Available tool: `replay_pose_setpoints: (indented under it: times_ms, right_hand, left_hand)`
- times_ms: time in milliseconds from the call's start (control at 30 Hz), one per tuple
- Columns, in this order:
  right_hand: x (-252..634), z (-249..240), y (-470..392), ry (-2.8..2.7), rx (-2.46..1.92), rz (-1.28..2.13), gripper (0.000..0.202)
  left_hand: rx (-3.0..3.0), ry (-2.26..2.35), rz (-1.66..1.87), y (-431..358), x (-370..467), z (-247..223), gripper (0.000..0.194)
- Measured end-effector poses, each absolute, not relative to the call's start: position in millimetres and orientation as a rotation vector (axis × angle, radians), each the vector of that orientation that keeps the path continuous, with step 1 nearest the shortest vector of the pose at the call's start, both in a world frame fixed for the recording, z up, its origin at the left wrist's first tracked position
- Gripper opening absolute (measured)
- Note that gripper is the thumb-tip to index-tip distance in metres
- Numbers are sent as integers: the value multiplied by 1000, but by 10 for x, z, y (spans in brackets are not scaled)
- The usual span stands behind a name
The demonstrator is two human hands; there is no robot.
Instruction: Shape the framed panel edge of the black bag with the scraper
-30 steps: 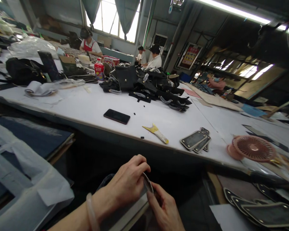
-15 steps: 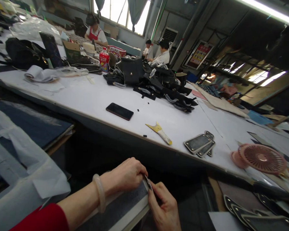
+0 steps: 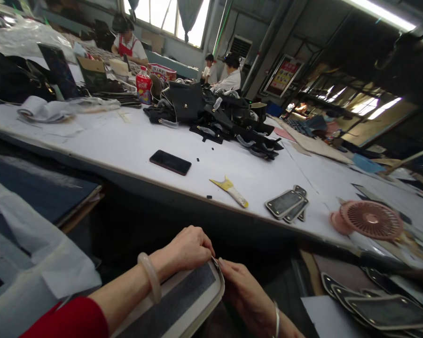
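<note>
A flat grey panel with pale borders and a rounded corner point(image 3: 183, 303) lies low in front of me, tilted. My left hand point(image 3: 192, 249), with a pale bangle at the wrist, reaches across it and has its fingers closed on the far edge near the corner. From the other side my right hand point(image 3: 245, 286) pinches the same rounded corner between thumb and fingers. The two sets of fingertips almost meet there. What lies right under the fingertips is partly hidden.
On the white table point(image 3: 105, 150) are a phone point(image 3: 170, 162), a yellow tool point(image 3: 231, 190), grey trimmed pieces point(image 3: 285, 204), a pink fan point(image 3: 368, 219) and a heap of black bag parts point(image 3: 211, 115). More trimmed pieces point(image 3: 387, 310) lie lower right. Several people sit behind.
My right hand has shifted along the corner, and its wrist with a bracelet now shows. More of the panel's rounded corner is visible. The whole view has shifted slightly.
</note>
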State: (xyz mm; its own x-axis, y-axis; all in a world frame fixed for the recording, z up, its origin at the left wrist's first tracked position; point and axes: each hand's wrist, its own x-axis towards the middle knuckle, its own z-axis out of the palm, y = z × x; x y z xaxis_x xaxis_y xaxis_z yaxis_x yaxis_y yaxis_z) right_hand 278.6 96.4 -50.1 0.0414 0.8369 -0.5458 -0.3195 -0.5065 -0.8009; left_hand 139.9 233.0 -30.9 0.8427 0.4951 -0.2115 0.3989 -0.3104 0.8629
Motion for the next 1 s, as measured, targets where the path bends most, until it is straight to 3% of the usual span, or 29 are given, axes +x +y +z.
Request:
replay_pose_setpoints:
  times_ms: [600, 1000]
  right_hand:
    - [2940, -415, 1142, -725, -1556, 1862, 53]
    - [2820, -181, 1397, -1145, -1952, 1714, 59]
  left_hand:
    - [1887, 657, 67, 2348, 1333, -323, 36]
    - [1913, 545, 120, 2427, 1295, -435, 40]
